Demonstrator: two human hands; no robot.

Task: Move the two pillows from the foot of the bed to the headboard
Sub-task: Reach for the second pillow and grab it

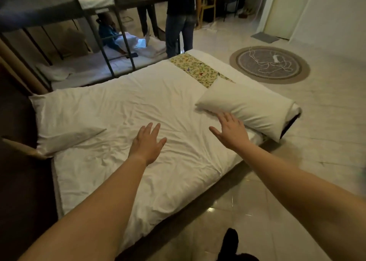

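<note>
Both hands open, gripping nothing: left hand (147, 142) flat over the sheet, right hand (230, 130) at the edge of the second pillow (247, 106), centre right near the foot. First pillow (65, 120) lies left by the headboard. Roughly half done.
</note>
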